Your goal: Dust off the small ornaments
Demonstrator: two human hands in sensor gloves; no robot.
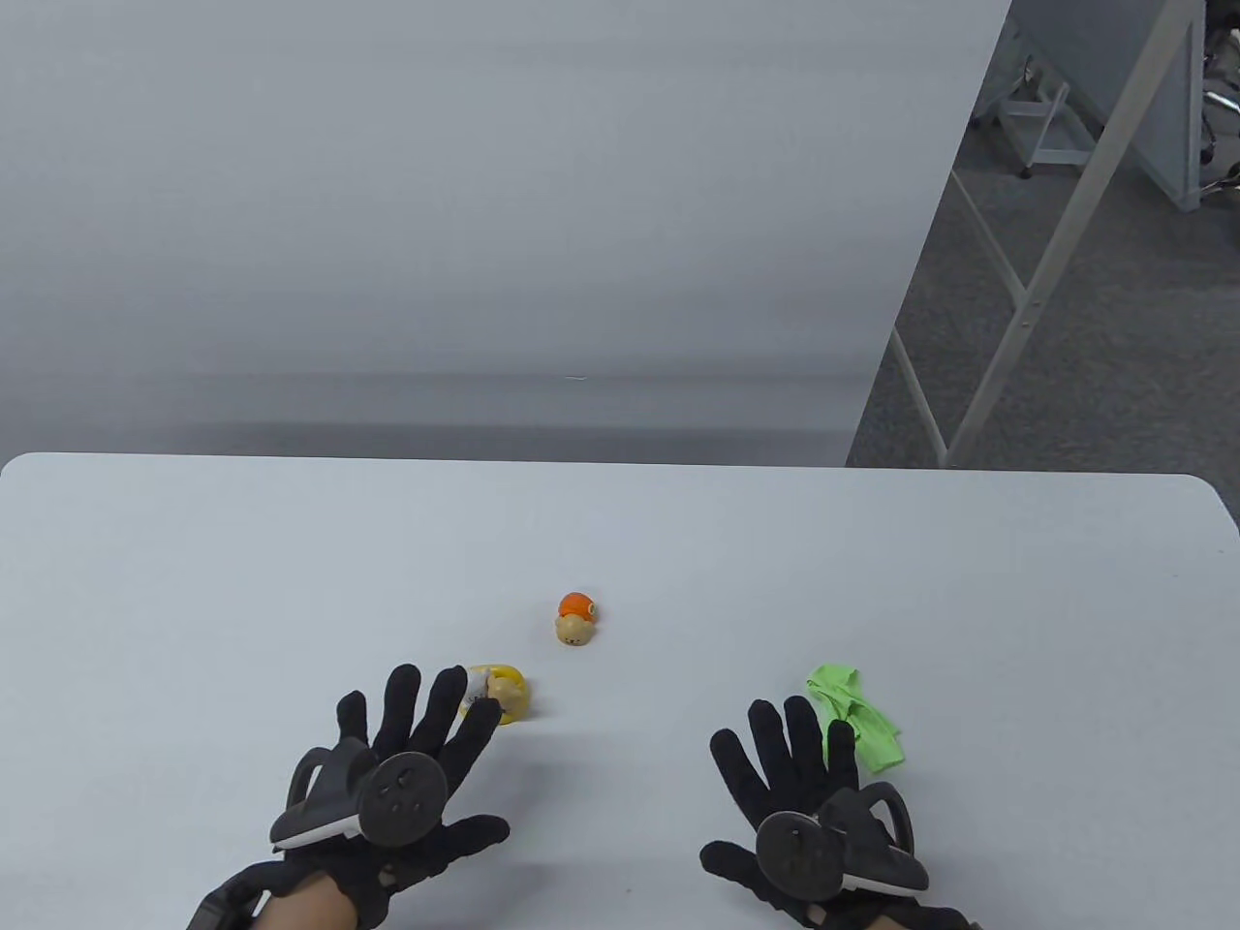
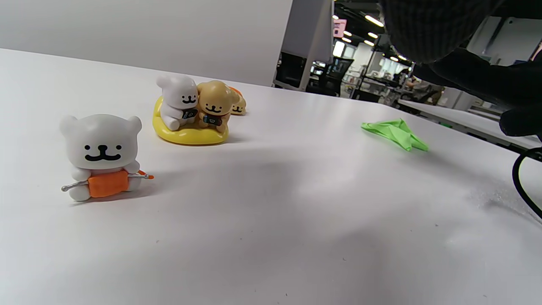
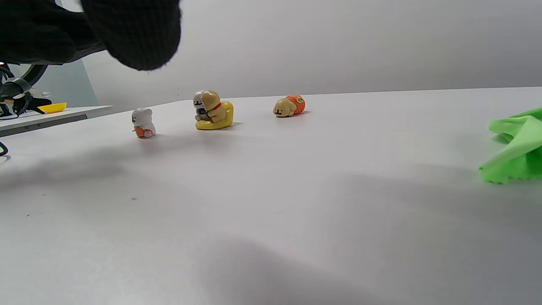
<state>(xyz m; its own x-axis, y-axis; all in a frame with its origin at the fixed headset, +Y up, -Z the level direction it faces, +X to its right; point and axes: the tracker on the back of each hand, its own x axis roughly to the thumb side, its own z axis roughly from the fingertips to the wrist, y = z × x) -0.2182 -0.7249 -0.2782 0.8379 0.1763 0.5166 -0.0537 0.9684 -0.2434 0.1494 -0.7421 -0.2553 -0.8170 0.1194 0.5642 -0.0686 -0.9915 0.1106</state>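
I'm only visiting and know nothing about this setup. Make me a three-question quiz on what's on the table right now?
1. How many ornaments stand on the table?
2. True or false: the right hand holds the green cloth.
3. Which ornament is farthest from the person: A white bear, B yellow-base pair, C orange-backed dog?

Key: 1. Three. 2. False; both it and the left hand are open and hold nothing. 3. C.

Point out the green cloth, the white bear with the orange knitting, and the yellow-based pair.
green cloth (image 2: 396, 133), left wrist view, middle fold.
white bear (image 2: 101, 146), left wrist view, face.
yellow-based pair (image 3: 223, 115), right wrist view, yellow base.
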